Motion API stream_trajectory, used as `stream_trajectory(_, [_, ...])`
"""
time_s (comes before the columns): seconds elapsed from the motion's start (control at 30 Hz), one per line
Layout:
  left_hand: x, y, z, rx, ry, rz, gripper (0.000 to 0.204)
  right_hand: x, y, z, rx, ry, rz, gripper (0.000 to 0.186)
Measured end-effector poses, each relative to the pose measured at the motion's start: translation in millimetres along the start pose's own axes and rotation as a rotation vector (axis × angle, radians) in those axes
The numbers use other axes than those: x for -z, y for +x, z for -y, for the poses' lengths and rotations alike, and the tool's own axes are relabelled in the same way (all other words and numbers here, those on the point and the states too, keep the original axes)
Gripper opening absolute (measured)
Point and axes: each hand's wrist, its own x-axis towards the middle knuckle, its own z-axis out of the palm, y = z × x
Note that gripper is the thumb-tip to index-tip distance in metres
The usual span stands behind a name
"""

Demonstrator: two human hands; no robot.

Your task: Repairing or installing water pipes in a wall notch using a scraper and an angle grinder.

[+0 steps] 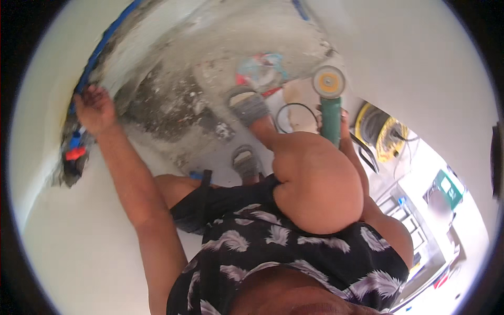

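Observation:
My left hand (95, 110) is at a rough channel cut in the wall, its loosely bent fingers apart and touching the area beside a blue conduit (108, 35). Below it in the channel are a short blue fitting (75, 139) and a red piece (75, 153). My right hand (344, 123) grips a green angle grinder (331, 118), partly hidden behind my raised knee. The grinder is upright, its guard-less-looking yellow-centred disc (328, 82) at the top.
A yellow cable reel (367, 126) and a black cable (296, 104) lie right of my sandalled feet (247, 105). Rough concrete with rubble (173, 94) and a crumpled plastic bag (260, 71) lie ahead. Curving white walls surround me, with a bright doorway area (420, 220) at lower right.

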Motion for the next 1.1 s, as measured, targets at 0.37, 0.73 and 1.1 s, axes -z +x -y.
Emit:
stream_trajectory(0.37, [-9.1,-1.4,-21.6,-0.05,-0.014,-0.175,0.034,38.5,17.6,-6.1,-0.07,0.023,0.095,0.096])
stream_trajectory(0.73, [-24.5,-61.9,-12.5,-0.126,-0.225,-0.252,0.039,-72.9,-26.4,-1.4,-0.141,-0.486,0.027,0.081])
stream_trajectory(1.1, [-40.4,-78.1,1.6,-0.533,0.725,-0.504,0.023,-279.1,-84.7,-22.3,0.05,-1.567,0.106,0.075])
